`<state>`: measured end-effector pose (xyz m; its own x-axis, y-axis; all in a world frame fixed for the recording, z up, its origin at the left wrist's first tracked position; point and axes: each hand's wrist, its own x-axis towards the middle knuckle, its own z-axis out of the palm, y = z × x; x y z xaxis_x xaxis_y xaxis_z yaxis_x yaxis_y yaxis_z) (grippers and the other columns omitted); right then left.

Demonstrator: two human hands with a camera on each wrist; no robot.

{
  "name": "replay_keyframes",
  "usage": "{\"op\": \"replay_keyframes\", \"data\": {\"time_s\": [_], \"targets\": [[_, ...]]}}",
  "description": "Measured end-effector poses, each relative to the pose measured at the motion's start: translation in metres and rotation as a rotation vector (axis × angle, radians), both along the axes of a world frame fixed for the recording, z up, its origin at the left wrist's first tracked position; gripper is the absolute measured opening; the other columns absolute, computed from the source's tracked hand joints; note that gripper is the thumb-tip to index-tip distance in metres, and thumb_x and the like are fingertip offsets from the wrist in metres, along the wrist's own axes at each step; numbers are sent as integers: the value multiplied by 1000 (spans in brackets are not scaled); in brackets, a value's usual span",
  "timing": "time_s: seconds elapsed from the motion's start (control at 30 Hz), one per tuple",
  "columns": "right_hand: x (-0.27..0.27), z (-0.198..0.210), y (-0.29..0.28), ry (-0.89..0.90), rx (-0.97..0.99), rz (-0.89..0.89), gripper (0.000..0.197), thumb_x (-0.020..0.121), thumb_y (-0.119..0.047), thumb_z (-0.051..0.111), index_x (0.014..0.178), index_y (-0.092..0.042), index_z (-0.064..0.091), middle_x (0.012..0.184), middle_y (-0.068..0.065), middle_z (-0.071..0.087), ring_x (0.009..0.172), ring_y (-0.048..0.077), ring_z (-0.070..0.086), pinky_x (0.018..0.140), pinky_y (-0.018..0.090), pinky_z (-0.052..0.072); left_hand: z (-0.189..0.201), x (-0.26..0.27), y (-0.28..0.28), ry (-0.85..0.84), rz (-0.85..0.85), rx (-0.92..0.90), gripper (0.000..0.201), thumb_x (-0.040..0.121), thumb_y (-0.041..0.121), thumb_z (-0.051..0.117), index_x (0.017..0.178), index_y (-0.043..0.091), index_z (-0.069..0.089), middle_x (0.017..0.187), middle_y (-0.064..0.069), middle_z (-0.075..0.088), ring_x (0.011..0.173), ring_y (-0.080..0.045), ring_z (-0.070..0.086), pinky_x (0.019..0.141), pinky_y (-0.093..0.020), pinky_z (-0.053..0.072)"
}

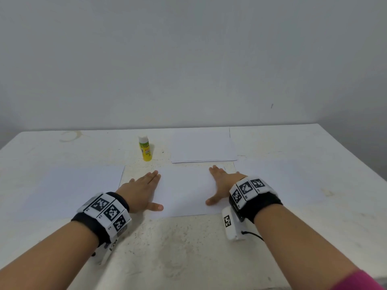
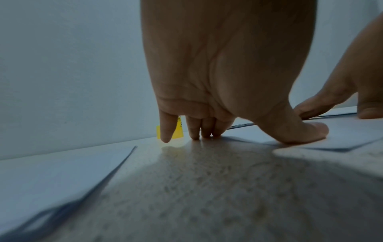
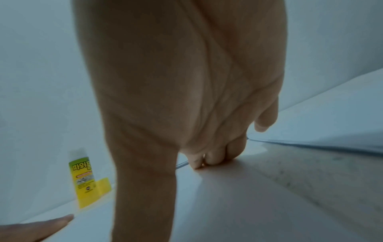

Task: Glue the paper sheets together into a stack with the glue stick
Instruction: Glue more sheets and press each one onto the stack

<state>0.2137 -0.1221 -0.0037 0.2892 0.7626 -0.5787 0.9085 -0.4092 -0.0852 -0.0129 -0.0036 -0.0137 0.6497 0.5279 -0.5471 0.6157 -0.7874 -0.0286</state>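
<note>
A white paper sheet (image 1: 184, 191) lies flat in the middle of the table. My left hand (image 1: 142, 189) rests flat on its left edge with straight fingers. My right hand (image 1: 222, 185) lies flat on its right edge, thumb spread toward me. A yellow-green glue stick (image 1: 145, 149) with a white cap stands upright behind the sheet, to the left; it also shows as a glue stick (image 3: 85, 178) in the right wrist view and partly behind my left fingers (image 2: 165, 129). A small stack of white sheets (image 1: 203, 147) lies at the back centre.
Another white sheet (image 1: 71, 189) lies on the left of the white table (image 1: 188, 248), and one more pale sheet (image 1: 289, 181) on the right. A plain wall (image 1: 188, 59) rises right behind the table's far edge.
</note>
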Motion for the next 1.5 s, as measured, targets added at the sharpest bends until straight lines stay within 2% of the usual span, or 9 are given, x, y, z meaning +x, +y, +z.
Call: {"op": "replay_keyframes", "data": {"time_s": [0.17, 0.3, 0.47, 0.63, 0.8, 0.93, 1.1, 1.23, 1.5], "targets": [[-6, 2, 0, -10, 115, -144, 108, 66, -52, 81, 143, -7, 21, 148, 7, 36, 133, 29, 39, 105, 43, 37, 9, -3, 3, 0, -49, 3, 138, 41, 92, 14, 153, 14, -8, 161, 0, -10, 148, -15, 1, 119, -44, 12], [-12, 4, -2, -125, 161, -162, 101, 60, -56, 83, 133, -10, 31, 133, 9, 41, 126, 28, 40, 98, 42, 42, 15, 2, 8, -74, -53, 173, 142, 34, 97, -21, 136, 19, 42, 135, 2, 46, 122, -18, 41, 98, -35, 40], [-28, 5, 2, -275, 127, -127, 83, 70, -54, 78, 130, -10, 42, 132, 10, 38, 124, 26, 38, 97, 37, 39, 14, 24, -7, -169, -102, 229, 71, 92, 65, 32, 136, 9, 40, 145, -7, 35, 127, -22, 37, 101, -36, 37], [-46, 2, 11, -233, 122, -201, 37, 92, -20, 50, 128, -10, 51, 131, 10, 47, 120, 26, 46, 91, 32, 39, 12, 31, -23, -202, -113, 84, 47, 98, 43, 44, 135, 14, 44, 136, -4, 47, 120, -21, 45, 95, -32, 41], [-75, -4, 16, -160, 156, -185, 54, 89, -41, 57, 132, -12, 39, 129, 13, 47, 121, 34, 42, 91, 40, 44, 19, 21, -27, -230, -169, 51, 23, 87, 28, 65, 109, 23, 63, 106, 9, 65, 96, -9, 54, 75, -21, 40], [-93, -5, 25, -102, 102, -114, 47, 92, -22, 49, 136, -8, 36, 137, 16, 35, 130, 42, 29, 100, 49, 41, 17, 17, -24, -219, -146, 42, 57, 71, 46, 79, 112, 21, 49, 107, 7, 52, 93, -10, 43, 67, -20, 35], [-101, 9, 28, -32, 86, 52, 64, 96, -10, 42, 151, -8, 10, 157, 9, 9, 145, 33, 7, 113, 49, 18, 7, 20, -18, -77, -131, 81, 135, 64, 68, 72, 151, 3, -8, 160, -11, -8, 148, -26, -5, 119, -46, 16], [-101, -3, 37, 118, 80, 67, 82, 92, -8, 46, 153, -12, -9, 160, 1, -15, 147, 19, -12, 116, 55, 3, 3, 23, -17, 9, -96, -22, 139, 66, 70, 69, 146, 3, -23, 154, -10, -31, 145, -21, -23, 119, -50, 0], [-51, 6, 20, 117, 45, -26, 74, 96, -42, 41, 154, -23, 1, 161, -7, -6, 148, 20, 11, 117, 50, -9, 0, 20, -15, -19, -81, -20, 142, 62, 73, 69, 148, 3, -20, 157, -8, -26, 147, -18, -13, 119, -47, 5]]}}
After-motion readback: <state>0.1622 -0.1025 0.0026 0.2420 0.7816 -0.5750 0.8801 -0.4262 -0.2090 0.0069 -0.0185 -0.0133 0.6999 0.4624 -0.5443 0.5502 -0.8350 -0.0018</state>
